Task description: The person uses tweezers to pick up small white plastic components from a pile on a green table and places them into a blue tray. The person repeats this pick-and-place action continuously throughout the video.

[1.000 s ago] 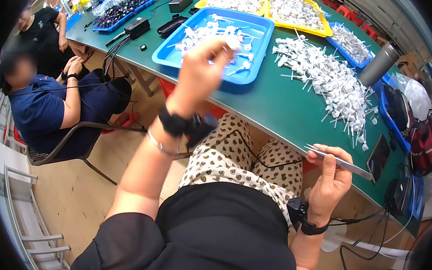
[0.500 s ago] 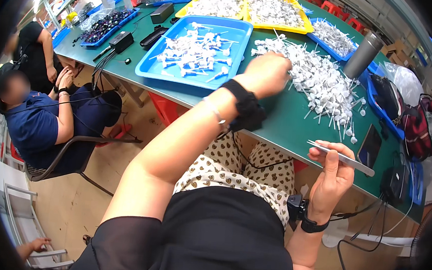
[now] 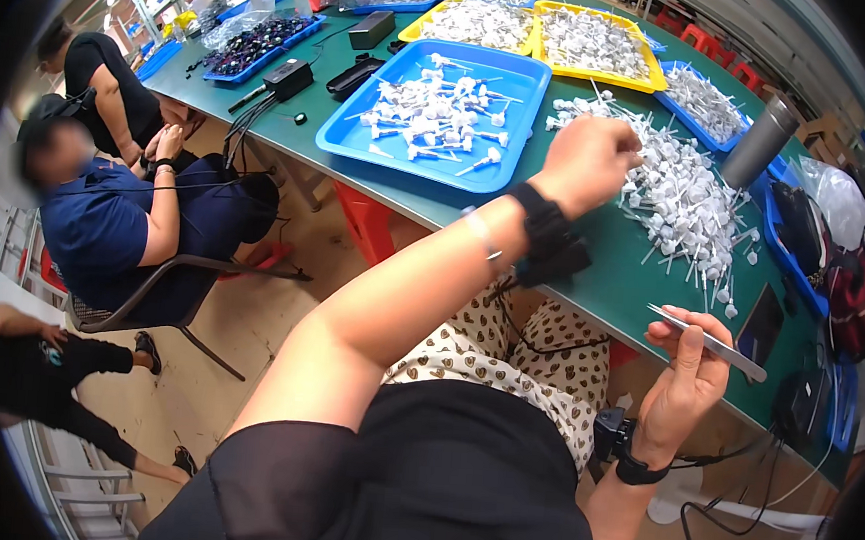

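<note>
My left hand (image 3: 588, 163) is at the left edge of a loose pile of small white plastic parts with thin stems (image 3: 693, 203). Its fingers are curled together, and whatever may be between them is hidden. Over the table's front edge, my right hand (image 3: 687, 388) grips a pair of silver tweezers (image 3: 718, 348), tips pointing left toward the pile. A blue tray (image 3: 527, 88) to the left of my left hand holds more of the same white parts, spread loosely.
Yellow trays (image 3: 638, 80) and another blue tray (image 3: 740, 141) of white parts line the back. A grey bottle (image 3: 760, 142) stands right of the pile, near bags (image 3: 857, 290) and a dark phone (image 3: 759, 328). Black cables (image 3: 247, 127) run left. People sit and stand at the left.
The whole view has shifted, so the table and both hands appear farther right. My left hand stays by the pile, and the right keeps the tweezers. Another person's legs show at lower left.
</note>
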A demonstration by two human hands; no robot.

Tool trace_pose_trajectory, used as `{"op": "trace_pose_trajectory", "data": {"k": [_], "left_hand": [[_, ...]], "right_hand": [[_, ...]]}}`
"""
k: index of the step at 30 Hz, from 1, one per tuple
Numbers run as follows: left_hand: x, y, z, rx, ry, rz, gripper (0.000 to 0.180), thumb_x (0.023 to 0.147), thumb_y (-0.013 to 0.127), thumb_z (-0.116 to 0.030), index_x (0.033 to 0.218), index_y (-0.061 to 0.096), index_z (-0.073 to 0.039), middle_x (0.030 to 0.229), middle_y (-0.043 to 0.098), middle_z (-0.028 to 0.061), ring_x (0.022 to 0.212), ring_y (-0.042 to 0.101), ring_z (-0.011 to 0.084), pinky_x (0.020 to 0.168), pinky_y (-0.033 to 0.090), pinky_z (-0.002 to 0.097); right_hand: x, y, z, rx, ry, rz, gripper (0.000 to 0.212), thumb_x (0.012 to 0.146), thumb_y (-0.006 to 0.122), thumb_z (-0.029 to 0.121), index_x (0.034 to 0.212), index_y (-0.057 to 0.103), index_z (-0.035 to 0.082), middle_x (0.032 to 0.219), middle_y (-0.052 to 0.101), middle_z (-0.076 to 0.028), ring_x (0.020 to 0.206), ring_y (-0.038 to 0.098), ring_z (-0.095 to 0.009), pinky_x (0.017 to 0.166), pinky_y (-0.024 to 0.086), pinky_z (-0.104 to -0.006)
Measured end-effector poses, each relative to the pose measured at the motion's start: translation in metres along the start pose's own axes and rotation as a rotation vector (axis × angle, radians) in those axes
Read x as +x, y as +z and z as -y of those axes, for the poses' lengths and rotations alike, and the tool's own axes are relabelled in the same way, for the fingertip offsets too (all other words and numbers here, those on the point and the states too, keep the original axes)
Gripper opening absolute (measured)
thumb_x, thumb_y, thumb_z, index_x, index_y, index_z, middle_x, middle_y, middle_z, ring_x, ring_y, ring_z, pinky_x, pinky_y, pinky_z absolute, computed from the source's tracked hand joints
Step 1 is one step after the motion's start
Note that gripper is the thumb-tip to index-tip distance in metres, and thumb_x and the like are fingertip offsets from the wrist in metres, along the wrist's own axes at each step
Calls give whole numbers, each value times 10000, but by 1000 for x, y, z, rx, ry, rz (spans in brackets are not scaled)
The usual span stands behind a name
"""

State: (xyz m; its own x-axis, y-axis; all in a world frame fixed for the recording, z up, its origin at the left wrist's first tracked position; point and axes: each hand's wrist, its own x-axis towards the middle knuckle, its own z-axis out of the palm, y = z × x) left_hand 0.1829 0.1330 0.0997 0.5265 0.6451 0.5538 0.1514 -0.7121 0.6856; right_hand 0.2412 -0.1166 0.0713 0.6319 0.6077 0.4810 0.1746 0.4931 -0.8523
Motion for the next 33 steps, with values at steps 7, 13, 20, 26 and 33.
{"op": "trace_pose_trajectory", "data": {"k": [7, 13, 20, 26, 33], "left_hand": [[-131, -45, -31, -807, -449, 103, 281, 991, 643, -127, 1228, 654, 23, 974, 694, 35, 819, 622, 75, 741, 526, 223], [-197, -33, -32, -891, -470, -19, 172, 989, 629, -48, 1141, 674, 20, 1012, 684, 53, 894, 669, 111, 812, 584, 275], [-208, -36, -32, -610, -281, -44, 126, 941, 675, -6, 1062, 695, 22, 975, 685, 67, 863, 672, 130, 731, 558, 260], [-213, -29, -24, -401, -107, -77, 148, 884, 716, 12, 1030, 706, -11, 934, 685, 89, 811, 671, 181, 699, 543, 289], [-214, -26, -22, -296, -11, -101, 189, 853, 713, 29, 1033, 683, -22, 917, 667, 103, 779, 676, 253, 673, 543, 333]], "right_hand": [[-11, 24, -9, 194, 85, 114, 206, 1031, 566, 115, 1156, 550, -48, 1075, 690, -206, 927, 717, -236, 842, 611, -366], [-29, 41, -13, 211, 138, 208, 202, 1013, 588, 80, 1162, 545, -49, 1113, 684, -204, 982, 705, -243, 891, 598, -368], [-40, 49, -15, 74, 69, 207, 172, 1007, 597, 55, 1148, 573, -41, 1108, 691, -169, 977, 693, -203, 863, 572, -317], [-42, 48, -16, -65, 9, 254, 110, 991, 607, 18, 1071, 632, -53, 1074, 697, -142, 944, 691, -183, 852, 572, -303], [-39, 52, -14, -138, -65, 274, 96, 980, 603, -23, 1059, 630, -71, 1045, 699, -148, 906, 710, -197, 816, 591, -296]]}}
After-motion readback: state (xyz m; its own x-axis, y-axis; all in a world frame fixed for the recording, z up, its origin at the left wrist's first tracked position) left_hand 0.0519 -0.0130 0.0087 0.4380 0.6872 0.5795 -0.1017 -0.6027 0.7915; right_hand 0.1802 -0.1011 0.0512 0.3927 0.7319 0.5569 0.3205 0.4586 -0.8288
